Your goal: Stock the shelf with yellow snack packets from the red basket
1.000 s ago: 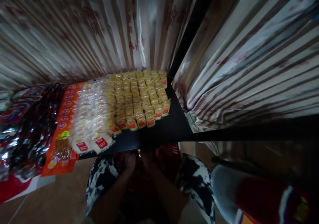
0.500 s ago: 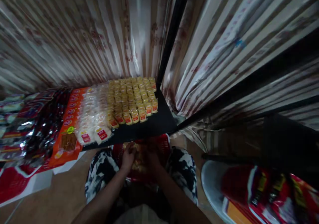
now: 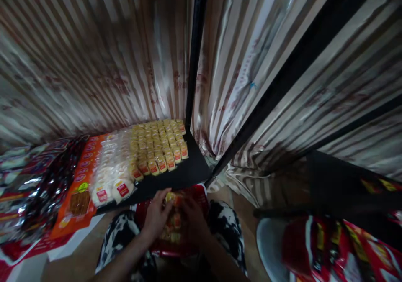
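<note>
Between my knees stands a red basket with several small yellow packets in it. My left hand is over the basket's left part, its fingers curled round one yellow packet near the far side. From the right, my right hand meets the same packet with its fingertips; it is dark and partly blurred. Beyond the basket, rows of like yellow packets with red labels stand upright on a black shelf.
White round packets, an orange pack and dark shiny packages lie left on the shelf. A striped curtain hangs behind, with black poles. A pale tub with red packages stands at the right.
The view has tilted up and turned right, so the shelf sits lower and further left. My hands have risen toward the basket's far side, with a yellow packet now visible between them.
</note>
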`<action>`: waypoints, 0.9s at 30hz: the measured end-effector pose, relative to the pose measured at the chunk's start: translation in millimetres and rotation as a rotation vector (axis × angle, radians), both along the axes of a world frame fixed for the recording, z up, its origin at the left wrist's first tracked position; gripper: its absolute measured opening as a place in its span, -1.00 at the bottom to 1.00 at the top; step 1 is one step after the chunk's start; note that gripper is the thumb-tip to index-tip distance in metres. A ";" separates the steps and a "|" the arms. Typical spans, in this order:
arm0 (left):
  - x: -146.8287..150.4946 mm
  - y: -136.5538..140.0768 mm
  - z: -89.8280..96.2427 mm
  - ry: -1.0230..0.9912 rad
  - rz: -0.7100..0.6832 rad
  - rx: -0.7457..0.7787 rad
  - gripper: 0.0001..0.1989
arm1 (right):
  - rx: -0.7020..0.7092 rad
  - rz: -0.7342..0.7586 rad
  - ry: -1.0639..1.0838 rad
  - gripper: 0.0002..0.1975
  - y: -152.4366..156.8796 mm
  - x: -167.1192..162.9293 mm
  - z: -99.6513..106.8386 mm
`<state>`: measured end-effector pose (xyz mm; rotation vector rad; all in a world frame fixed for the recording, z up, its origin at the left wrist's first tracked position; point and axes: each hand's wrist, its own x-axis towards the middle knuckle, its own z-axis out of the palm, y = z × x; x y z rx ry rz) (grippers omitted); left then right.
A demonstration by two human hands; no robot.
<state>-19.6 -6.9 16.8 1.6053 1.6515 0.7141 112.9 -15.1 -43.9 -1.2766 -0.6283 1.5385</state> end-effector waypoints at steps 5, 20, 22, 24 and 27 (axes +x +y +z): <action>4.3 53.9 46.6 0.026 -0.066 0.124 -0.60 | 0.132 -0.087 0.013 -0.62 39.8 6.6 33.1; 60.9 244.1 112.0 0.206 -0.245 0.462 -0.68 | 0.551 -0.268 -0.568 -0.61 214.9 41.5 94.2; 63.4 264.5 110.4 0.256 -0.256 0.460 -0.67 | 0.564 -0.268 -0.620 -0.64 234.6 43.7 91.8; 64.9 281.0 105.1 0.294 -0.255 0.443 -0.66 | 0.565 -0.252 -0.635 -0.64 250.4 43.8 86.9; 67.5 298.3 92.5 0.292 -0.234 0.410 -0.65 | 0.534 -0.238 -0.667 -0.67 265.9 42.3 77.8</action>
